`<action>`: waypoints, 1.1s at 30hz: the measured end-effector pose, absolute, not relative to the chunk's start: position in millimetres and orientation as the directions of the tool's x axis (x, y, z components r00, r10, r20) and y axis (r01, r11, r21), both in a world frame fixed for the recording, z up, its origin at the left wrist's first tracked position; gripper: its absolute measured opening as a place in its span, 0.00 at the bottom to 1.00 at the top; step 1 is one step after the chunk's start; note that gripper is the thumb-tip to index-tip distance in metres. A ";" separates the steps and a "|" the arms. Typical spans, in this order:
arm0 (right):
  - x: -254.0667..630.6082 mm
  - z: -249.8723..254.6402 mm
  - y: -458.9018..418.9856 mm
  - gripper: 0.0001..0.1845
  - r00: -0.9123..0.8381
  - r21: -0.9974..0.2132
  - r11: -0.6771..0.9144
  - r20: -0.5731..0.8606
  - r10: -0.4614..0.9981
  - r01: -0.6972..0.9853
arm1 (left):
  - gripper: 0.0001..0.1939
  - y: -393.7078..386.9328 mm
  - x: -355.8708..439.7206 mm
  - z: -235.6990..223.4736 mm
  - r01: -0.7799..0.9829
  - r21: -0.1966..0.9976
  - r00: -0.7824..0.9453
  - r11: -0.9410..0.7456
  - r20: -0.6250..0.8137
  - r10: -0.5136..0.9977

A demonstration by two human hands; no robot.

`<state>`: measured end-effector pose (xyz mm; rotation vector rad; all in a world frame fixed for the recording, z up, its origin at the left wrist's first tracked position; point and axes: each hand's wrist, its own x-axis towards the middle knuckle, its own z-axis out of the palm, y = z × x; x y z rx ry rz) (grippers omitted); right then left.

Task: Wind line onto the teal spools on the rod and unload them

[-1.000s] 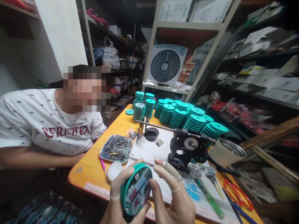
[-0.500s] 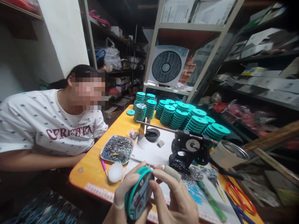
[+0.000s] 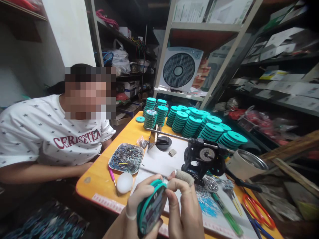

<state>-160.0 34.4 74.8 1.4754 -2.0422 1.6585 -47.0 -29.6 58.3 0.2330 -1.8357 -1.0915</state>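
My left hand (image 3: 136, 207) wraps around a teal spool (image 3: 151, 209) with a printed label, held on edge just above the near side of the orange table (image 3: 99, 181). The fingers of my right hand (image 3: 185, 207), one wrapped in tape, pinch at the spool's top rim; whether a thin line lies between them I cannot make out. A black winding machine (image 3: 205, 159) with a long metal rod stands just behind my hands on a white sheet (image 3: 161, 159).
Several stacks of teal spools (image 3: 194, 121) fill the table's far end. A tray of small metal pieces (image 3: 126, 157), a white egg-shaped object (image 3: 124, 182), a metal can (image 3: 243, 164) and red scissors (image 3: 259, 212) lie around. A person in a white shirt (image 3: 47, 136) sits at left.
My right fingers have closed from spread apart into a pinch on the spool's top rim, and the spool has turned more edge-on. The seated person has shifted slightly.
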 end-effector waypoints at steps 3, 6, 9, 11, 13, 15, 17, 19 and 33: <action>-153.6 66.6 30.8 0.08 -0.504 -0.639 -0.079 0.671 -0.544 -0.765 | 0.33 -21.8 -47.8 61.7 0.189 0.834 -0.504 0.519 0.536 -0.678; -150.8 61.7 30.3 0.07 -0.463 -0.581 -0.108 0.735 -0.496 -0.807 | 0.33 -22.2 -45.4 63.3 0.084 0.897 -0.499 0.435 0.415 -0.761; -155.7 64.0 32.4 0.05 -0.412 -0.542 -0.157 0.769 -0.488 -0.826 | 0.36 -27.9 -41.2 63.6 0.008 0.959 -0.538 0.284 0.243 -0.807; -163.7 70.3 34.5 0.11 -0.398 -0.561 -0.196 0.754 -0.523 -0.804 | 0.38 -31.2 -38.7 64.1 -0.008 0.982 -0.574 0.191 0.152 -0.805; -172.8 79.7 36.8 0.19 -0.372 -0.564 -0.192 0.727 -0.577 -0.803 | 0.40 -32.7 -37.0 65.3 -0.002 0.990 -0.593 0.143 0.114 -0.797; -179.7 89.9 38.5 0.23 -0.312 -0.517 -0.166 0.709 -0.632 -0.840 | 0.40 -32.4 -36.5 67.0 0.005 0.991 -0.598 0.134 0.110 -0.794; -182.3 98.4 39.0 0.22 -0.233 -0.444 -0.172 0.716 -0.659 -0.879 | 0.40 -31.3 -37.0 68.7 0.008 0.990 -0.593 0.140 0.117 -0.797; -181.2 103.5 38.4 0.19 -0.179 -0.390 -0.201 0.744 -0.644 -0.899 | 0.39 -30.7 -37.8 70.2 0.030 0.987 -0.596 0.155 0.142 -0.790; -167.7 99.2 38.5 0.08 -0.193 -0.323 -0.141 0.803 -0.564 -0.936 | 0.40 -45.1 -37.1 83.0 0.307 0.943 -0.857 -0.128 0.215 -0.469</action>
